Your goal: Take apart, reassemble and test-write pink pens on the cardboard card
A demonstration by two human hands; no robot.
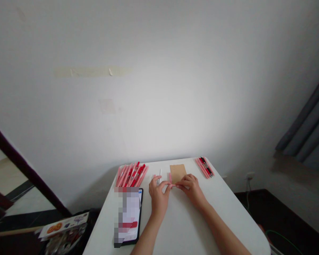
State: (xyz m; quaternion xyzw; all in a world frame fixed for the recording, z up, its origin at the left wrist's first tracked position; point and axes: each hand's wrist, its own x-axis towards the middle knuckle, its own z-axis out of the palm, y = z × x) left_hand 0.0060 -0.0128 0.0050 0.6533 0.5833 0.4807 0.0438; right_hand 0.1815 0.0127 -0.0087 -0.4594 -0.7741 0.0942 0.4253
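Observation:
My left hand (pixel 158 193) and my right hand (pixel 191 186) meet over the middle of the white table (pixel 180 226). Both pinch a thin pink pen (pixel 172 185) held between their fingertips. A white pen part (pixel 159 174) pokes up beside my left fingers. Just behind the hands lies a small brown paper box (pixel 177 173). A pile of several pink and red pens (pixel 131 174) rests at the table's far left. A smaller bunch of pens (pixel 204 167) lies at the far right corner.
A phone (pixel 129 216) lies face up on the table's left side, its screen blurred. Left of the table, low down, are a printed carton and bags (pixel 65 226). A white wall rises behind the table. Dark curtains (pixel 306 124) hang at the right.

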